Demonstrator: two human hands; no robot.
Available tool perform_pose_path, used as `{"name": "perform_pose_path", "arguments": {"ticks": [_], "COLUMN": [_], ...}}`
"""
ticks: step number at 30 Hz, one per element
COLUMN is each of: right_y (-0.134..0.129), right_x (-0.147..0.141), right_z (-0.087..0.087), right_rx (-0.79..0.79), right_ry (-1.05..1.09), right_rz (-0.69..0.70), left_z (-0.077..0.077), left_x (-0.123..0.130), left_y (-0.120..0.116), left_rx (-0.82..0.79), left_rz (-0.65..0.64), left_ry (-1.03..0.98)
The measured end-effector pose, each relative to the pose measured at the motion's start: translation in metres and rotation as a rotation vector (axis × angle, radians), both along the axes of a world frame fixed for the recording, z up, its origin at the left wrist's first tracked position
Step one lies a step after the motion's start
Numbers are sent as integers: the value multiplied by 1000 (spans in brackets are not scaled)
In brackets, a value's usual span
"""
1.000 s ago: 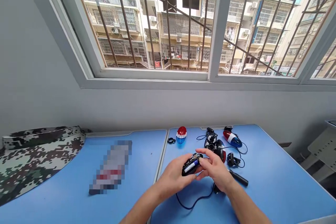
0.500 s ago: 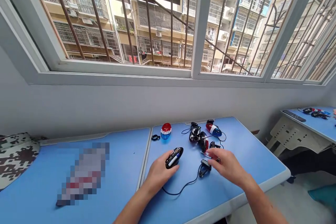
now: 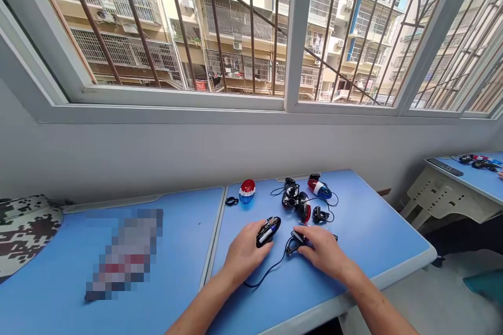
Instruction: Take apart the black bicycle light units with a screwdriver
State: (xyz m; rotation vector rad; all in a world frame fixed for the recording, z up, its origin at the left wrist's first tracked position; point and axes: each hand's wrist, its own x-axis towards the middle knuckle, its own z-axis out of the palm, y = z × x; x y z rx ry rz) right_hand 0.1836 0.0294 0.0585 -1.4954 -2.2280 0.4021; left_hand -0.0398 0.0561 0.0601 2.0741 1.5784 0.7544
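Glossy black plastic battery casing [image 3: 269,231]

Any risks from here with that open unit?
Possibly two. The battery sits exposed in the open black casing held in the left hand, so it might slip out. The loose black cable looping by the left wrist to the black plug under the right hand could snag.

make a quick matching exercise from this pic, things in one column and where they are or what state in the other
Things:
1 left hand
2 right hand
3 red and blue dome lamp
4 small black ring

Places or states:
A lying flat on the blue desk, left of the lamp
B resting on a black cable plug
C standing near the desk's back edge, red top up
D holding a black battery case

Pairs: 1-D, 2-B, 3-C, 4-A
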Motion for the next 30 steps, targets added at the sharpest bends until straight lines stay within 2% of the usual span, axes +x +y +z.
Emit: {"name": "perform_pose_path", "arguments": {"ticks": [3, 6, 12, 18, 30], "right_y": [9, 13, 15, 19, 19], "right_x": [-3, -4, -4, -8, -10], "right_z": [-6, -19, -37, -37, -32], "right_rx": [32, 135, 324, 406, 434], "right_ry": [63, 107, 166, 161, 177], "right_rz": [-1, 18, 47, 56, 55], "left_z": [-1, -3, -11, -18, -21], "left_x": [6, 9, 6, 0, 0], "left_y": [5, 8, 7, 7, 8], "left_rx": [37, 78, 139, 183, 238], "left_rz": [-25, -37, -98, -172, -166], "left_ry": [63, 96, 57, 5, -38]}}
